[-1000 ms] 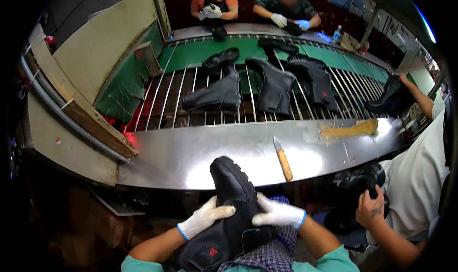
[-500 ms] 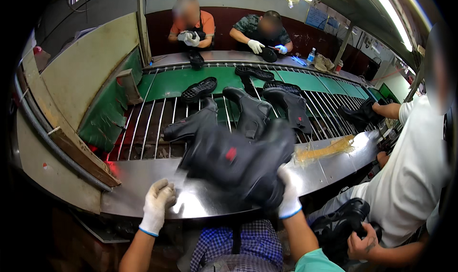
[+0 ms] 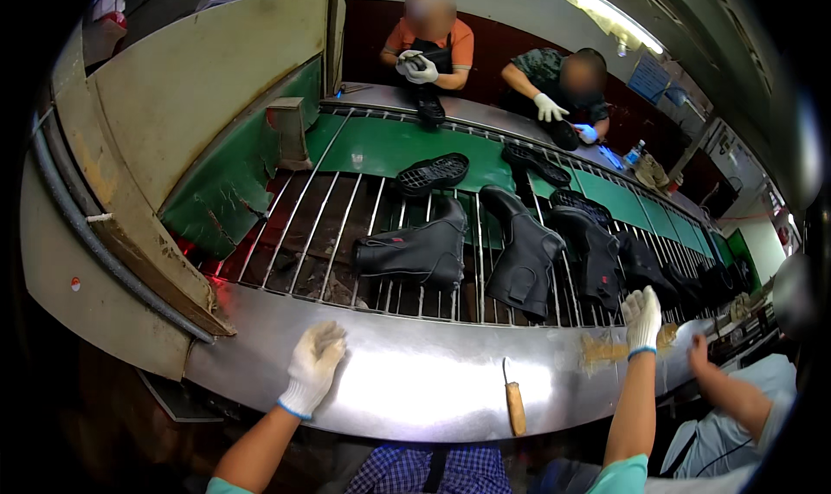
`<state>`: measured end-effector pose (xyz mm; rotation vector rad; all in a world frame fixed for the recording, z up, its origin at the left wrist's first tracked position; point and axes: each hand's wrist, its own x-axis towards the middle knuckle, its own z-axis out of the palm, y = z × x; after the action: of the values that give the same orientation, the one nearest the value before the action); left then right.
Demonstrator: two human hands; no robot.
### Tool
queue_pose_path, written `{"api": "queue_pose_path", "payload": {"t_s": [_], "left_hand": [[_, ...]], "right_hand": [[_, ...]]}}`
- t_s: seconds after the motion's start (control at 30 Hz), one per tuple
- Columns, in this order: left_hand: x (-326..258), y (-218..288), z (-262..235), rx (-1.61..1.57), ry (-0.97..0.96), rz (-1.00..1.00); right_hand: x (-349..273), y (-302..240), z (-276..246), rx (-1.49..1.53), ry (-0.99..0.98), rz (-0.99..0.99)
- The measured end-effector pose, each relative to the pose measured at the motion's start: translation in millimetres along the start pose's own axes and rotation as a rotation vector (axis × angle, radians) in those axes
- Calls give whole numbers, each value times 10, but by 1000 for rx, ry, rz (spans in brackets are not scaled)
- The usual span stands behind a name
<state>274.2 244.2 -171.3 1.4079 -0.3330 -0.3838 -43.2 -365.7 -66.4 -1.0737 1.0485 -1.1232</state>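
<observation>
My left hand (image 3: 316, 366), in a white knit glove with a blue cuff edge, hovers at the steel ledge (image 3: 407, 342) on the left, holding nothing, its fingers loosely bent. My right hand (image 3: 641, 322), gloved alike, reaches out over the ledge's right part with its fingers stretched and nothing in them. It is nearest to a black boot with a red mark (image 3: 599, 264). Left of that one lie a tall black boot (image 3: 524, 256) and a black boot on its side (image 3: 415, 250), all on the metal-bar rack. Between my hands a hooked tool with a wooden handle (image 3: 516, 407) lies on the ledge.
Black soles (image 3: 433, 173) lie on the green belt (image 3: 368, 152) behind the boots. More black footwear (image 3: 645, 264) stands further right. Two gloved co-workers (image 3: 430, 48) sit opposite. Another person's bare arm (image 3: 731, 390) reaches in at right. A beige panel (image 3: 208, 70) rises on the left.
The black boot or boots at my right hand are out of it, and that hand has moved right and farther out. The wooden-handled tool now shows. The whole view has shifted and tilted.
</observation>
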Motion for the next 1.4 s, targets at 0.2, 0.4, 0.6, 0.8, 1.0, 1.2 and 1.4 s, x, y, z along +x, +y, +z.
{"api": "queue_pose_path", "payload": {"t_s": [0.2, 0.4, 0.6, 0.8, 1.0, 1.2, 1.4], "left_hand": [[999, 21, 431, 106, 144, 104], [1544, 21, 752, 25, 336, -15], [1563, 37, 694, 86, 276, -27], [1608, -108, 698, 63, 204, 102], [2151, -63, 463, 322, 169, 192], [3236, 771, 1131, 1231, -332, 613], [3932, 85, 1550, 1616, -252, 589]], "right_hand": [[-1147, 35, 682, -465, -437, -80], [-1739, 157, 1251, -974, -760, -486], [-1739, 856, 1184, -910, -521, -572], [-1734, 916, 1197, -887, -515, -669], [-1659, 1054, 1191, -872, -529, -530], [-1746, 1036, 1191, -796, -530, -577], [-1810, 1059, 1222, -852, -581, -482]]}}
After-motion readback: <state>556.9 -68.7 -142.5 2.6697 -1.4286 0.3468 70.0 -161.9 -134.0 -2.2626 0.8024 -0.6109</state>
